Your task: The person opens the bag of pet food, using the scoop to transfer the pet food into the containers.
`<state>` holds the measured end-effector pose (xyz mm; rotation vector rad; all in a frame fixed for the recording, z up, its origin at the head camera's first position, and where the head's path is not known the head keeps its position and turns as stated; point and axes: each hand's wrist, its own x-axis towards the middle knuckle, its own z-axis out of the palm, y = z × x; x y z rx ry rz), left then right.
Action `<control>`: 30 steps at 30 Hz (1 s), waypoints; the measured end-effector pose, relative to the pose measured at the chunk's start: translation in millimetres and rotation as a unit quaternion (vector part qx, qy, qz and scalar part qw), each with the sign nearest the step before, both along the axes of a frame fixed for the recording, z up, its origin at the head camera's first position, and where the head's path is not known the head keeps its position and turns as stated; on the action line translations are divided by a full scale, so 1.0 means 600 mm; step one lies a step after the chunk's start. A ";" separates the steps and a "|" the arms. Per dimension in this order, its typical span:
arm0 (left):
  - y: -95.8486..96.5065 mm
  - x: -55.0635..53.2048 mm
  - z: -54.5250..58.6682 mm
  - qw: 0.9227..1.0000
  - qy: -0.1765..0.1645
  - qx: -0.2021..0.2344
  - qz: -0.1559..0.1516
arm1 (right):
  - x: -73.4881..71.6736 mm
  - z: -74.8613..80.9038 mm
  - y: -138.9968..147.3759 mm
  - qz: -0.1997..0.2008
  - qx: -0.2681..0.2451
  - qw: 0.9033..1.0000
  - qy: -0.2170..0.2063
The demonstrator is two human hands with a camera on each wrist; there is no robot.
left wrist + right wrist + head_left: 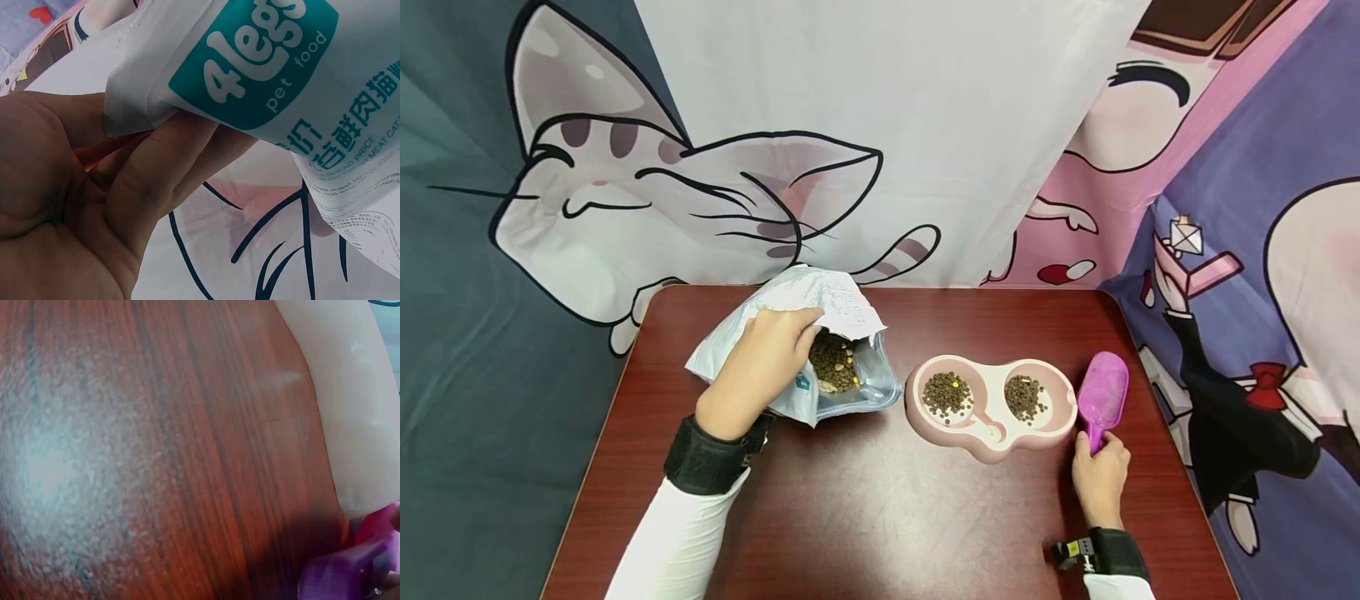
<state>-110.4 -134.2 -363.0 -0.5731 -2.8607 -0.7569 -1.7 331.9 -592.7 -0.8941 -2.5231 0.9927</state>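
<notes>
At the table's left stands an open white pet food bag (pixel 842 300), brown kibble (pixel 832 364) showing through its mouth. My left hand (pixel 765 354) pinches the bag's upper edge; the left wrist view shows thumb and fingers on the printed bag (pixel 337 75). On the right, my right hand (pixel 1101 475) grips the handle of a purple scoop (pixel 1103 392), which lies beside the pink double bowl (pixel 981 448). Small heaps of kibble (pixel 946 393) sit in both of its hollows. The right wrist view catches only the scoop's handle (pixel 334 578) and the bowl's side (pixel 356 412).
A dark red-brown wooden table (pixel 865 533) carries everything. Behind it hangs a cloth (pixel 925 100) printed with a cartoon cat and figures. The scoop is close to the table's right edge.
</notes>
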 end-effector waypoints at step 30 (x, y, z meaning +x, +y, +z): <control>0.000 -0.002 0.000 1.000 -0.005 0.007 -0.002 | 0.010 0.047 -0.003 0.025 0.023 0.998 0.043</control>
